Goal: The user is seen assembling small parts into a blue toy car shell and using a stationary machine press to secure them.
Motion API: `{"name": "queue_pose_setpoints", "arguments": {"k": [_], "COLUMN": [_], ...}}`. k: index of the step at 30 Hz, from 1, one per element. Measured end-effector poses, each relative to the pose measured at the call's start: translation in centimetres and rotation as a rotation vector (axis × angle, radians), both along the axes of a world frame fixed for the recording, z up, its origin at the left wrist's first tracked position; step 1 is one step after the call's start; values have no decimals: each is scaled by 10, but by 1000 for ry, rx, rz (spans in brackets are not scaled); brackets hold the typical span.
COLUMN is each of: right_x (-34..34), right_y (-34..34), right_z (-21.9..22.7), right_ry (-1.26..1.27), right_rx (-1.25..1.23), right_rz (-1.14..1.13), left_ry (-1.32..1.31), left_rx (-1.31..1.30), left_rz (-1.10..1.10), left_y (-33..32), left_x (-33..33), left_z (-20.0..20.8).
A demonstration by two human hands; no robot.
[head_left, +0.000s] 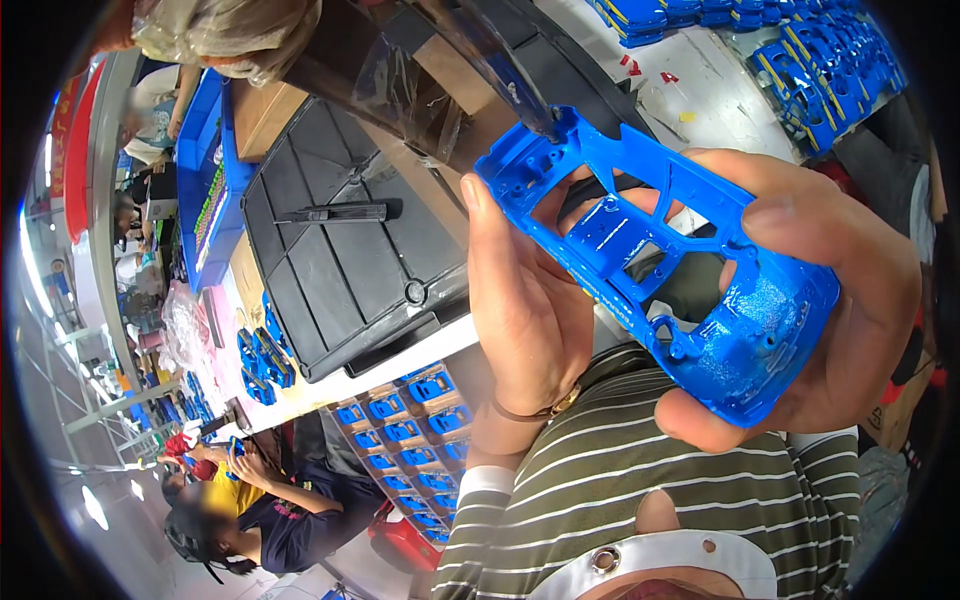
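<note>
Between my hands is a blue plastic toy car body shell [690, 225], its hollow inner side facing up. Along its left edge lies my left hand [530, 310], closed on it, with fingers partly hidden behind the shell. My right hand [850, 260] grips the wide glossy end from the right, the thumb over the rim and other fingers underneath. A dark narrow rod-like part [535, 105] comes down from above and meets the far end of the shell; I cannot tell whether it touches.
A black plastic lid or tray [350, 240] lies at the left, with a dark strip-like tool [332, 213] on it. More blue shells [820, 80] are piled at far right. A divided box [410, 430] holds several blue parts. A co-worker [300, 510] sits at lower left.
</note>
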State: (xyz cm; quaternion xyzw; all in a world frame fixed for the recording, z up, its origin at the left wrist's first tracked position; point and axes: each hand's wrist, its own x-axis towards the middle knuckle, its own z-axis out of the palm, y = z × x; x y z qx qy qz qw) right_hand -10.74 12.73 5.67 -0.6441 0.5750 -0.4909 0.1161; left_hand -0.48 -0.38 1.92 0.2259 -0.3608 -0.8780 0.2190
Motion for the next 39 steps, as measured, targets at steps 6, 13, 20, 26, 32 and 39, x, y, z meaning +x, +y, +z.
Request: {"name": "queue_pose_setpoints", "arguments": {"k": [6,13,20,26,32,39], "right_x": [2,1,-1,0,1,5], "right_y": [1,2,1,1,1,-1], "right_z": [5,10,13,16,15,10], "right_ry": [1,5,10,14,3,-15], "right_rx": [45,114,133,144,143,28], "right_rz": [-34,-6,-4,-2,-34,-120], "left_ry": [-69,70,-15,10,44,-60], "left_rx": [47,140,40,73,171,82], "left_rz": [-16,-14,33,-11,13,-29], "left_y": [-3,-5,0,-4,-2,1], "left_x": [-3,1,-2,0,1,-5], "left_z": [5,-4,-4,-7,-12,6]}}
